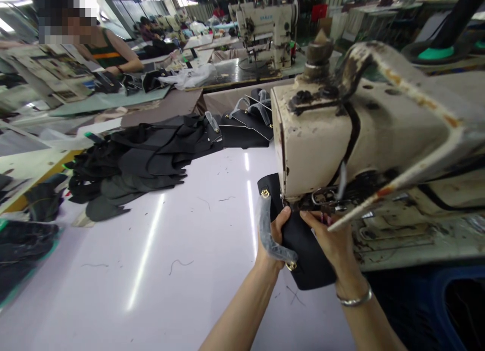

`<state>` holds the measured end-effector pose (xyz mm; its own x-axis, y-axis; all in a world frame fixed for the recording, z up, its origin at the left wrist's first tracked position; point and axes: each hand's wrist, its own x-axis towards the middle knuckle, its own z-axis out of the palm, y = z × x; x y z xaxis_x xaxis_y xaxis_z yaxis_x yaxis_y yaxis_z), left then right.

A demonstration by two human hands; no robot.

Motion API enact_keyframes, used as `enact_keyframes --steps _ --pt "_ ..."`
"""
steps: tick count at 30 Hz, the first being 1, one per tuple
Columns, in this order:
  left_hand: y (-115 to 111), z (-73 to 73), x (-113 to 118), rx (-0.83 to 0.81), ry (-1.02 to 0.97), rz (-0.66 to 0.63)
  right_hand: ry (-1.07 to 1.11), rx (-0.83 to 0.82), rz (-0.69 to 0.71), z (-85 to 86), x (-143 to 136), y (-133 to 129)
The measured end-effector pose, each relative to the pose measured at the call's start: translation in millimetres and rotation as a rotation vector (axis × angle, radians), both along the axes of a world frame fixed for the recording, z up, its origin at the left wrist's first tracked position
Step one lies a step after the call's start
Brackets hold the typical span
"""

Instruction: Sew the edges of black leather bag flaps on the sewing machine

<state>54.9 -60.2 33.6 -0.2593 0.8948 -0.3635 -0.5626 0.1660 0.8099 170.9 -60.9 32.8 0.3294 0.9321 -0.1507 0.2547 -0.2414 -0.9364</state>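
A black bag panel lies under the head of a sewing machine, its far end poking out left of the machine. It bears a handle wrapped in clear plastic, fixed by gold-coloured metal fittings. My left hand grips the panel by its left side, passing beneath the handle, thumb on top close to the needle area. On the panel's right edge, my right hand is closed, index finger stretched toward the needle area. The machine head hides the needle and the stitching point.
Black cut pieces are heaped on the white table, beside similar panels with wrapped handles. Loose threads lie about. A blue plastic bin stands lower right. Another person sits at the upper left; another sewing machine stands behind.
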Motion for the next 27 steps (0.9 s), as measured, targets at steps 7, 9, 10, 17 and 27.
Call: enact_keyframes --steps 7,9,10,17,27 --pt "8 -2.3 -12 -0.009 0.115 -0.126 0.005 0.033 -0.019 -8.6 -3 -2" --pt "7 -0.3 -13 0.0 0.116 -0.144 -0.003 0.043 -0.016 -9.5 -4 -3" --pt "7 0.6 -13 -0.005 0.107 -0.159 -0.005 0.046 -0.018 -9.7 -4 -3" --pt "12 1.8 -19 -0.058 0.038 -0.296 0.077 0.003 -0.052 -25.7 -8 -3" --pt "25 -4.9 -30 -0.037 0.046 -0.344 0.187 0.076 -0.081 -37.4 -14 -1"
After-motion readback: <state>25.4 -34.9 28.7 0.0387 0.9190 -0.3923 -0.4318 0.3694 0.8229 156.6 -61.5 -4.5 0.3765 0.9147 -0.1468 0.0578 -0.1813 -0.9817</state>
